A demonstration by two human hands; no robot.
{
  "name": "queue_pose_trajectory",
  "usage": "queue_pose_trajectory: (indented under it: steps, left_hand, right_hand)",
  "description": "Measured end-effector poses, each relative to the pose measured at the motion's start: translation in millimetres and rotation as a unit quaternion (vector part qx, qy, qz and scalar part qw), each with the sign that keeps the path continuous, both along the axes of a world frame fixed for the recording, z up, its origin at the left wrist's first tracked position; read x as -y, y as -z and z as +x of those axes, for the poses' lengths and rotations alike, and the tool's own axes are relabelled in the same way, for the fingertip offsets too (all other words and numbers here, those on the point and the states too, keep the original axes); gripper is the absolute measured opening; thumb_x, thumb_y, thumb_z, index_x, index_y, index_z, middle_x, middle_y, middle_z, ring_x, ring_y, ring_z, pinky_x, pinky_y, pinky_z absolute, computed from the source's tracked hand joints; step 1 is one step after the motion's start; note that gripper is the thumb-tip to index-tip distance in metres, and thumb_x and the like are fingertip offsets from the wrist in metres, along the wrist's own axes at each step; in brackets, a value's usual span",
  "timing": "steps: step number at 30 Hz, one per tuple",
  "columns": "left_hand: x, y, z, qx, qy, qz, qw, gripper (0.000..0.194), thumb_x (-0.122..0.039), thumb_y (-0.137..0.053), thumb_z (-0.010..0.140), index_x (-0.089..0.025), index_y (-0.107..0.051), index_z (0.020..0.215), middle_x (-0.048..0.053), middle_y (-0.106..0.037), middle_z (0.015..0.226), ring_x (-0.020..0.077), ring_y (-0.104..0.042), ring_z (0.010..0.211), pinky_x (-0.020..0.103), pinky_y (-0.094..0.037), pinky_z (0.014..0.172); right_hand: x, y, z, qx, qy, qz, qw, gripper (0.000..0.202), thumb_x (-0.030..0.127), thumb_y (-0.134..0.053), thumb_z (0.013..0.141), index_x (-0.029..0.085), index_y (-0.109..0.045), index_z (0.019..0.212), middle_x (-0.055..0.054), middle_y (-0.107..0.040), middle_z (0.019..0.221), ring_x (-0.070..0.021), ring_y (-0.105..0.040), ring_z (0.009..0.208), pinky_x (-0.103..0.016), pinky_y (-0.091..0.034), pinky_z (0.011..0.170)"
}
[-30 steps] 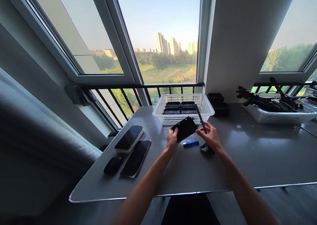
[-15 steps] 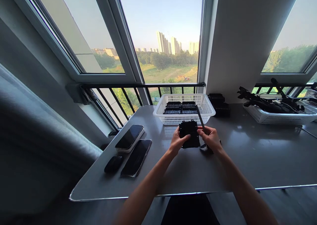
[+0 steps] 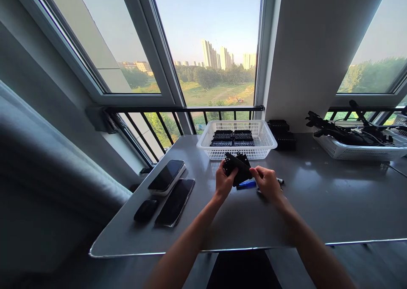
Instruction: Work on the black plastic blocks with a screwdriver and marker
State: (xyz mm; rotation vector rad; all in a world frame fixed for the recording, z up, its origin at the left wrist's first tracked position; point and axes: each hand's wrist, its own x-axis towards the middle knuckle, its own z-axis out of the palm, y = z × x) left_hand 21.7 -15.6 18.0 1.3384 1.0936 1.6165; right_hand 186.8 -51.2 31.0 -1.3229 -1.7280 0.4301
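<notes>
A flat black plastic part (image 3: 243, 176) is held in my left hand (image 3: 225, 179), its thumb over the front face. My right hand (image 3: 267, 181) is closed around one end of a dark flat strip-like tool (image 3: 238, 161), which lies slantwise across the part. On the table below are a blue pen-like item (image 3: 246, 184) and a grey-tipped item (image 3: 280, 180), both partly hidden by my right hand. Behind my hands stands a white basket (image 3: 237, 153) with several black parts (image 3: 232, 138) in it.
On the grey table (image 3: 305, 212), two phones (image 3: 167, 175) (image 3: 175, 203) and a black mouse (image 3: 146, 211) lie at left. Stacked black parts (image 3: 281, 135) stand right of the basket. A second white basket (image 3: 362, 151) at right holds black equipment and cables.
The tool has swung from upright beside the part to slanting across it. The part is now tilted, my right hand has turned, and the blue item has come into view.
</notes>
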Motion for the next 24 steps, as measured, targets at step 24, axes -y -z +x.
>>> queue_pose_trajectory:
  steps: [24]
  left_hand:
    - [0.8, 2.7, -3.5, -0.064, -0.045, 0.010, 0.997, 0.025, -0.029, -0.072, 0.067, -0.019, -0.058, 0.085, -0.001, -0.060, 0.071, 0.0152, -0.054, 0.064, 0.025, -0.042, 0.062]
  right_hand:
    - [-1.4, -0.7, 3.1, 0.043, 0.058, 0.032, 0.997, 0.051, 0.056, -0.038, 0.094, 0.021, -0.056, 0.062, -0.001, -0.059, 0.057, -0.0143, -0.046, 0.052, -0.027, -0.028, 0.054]
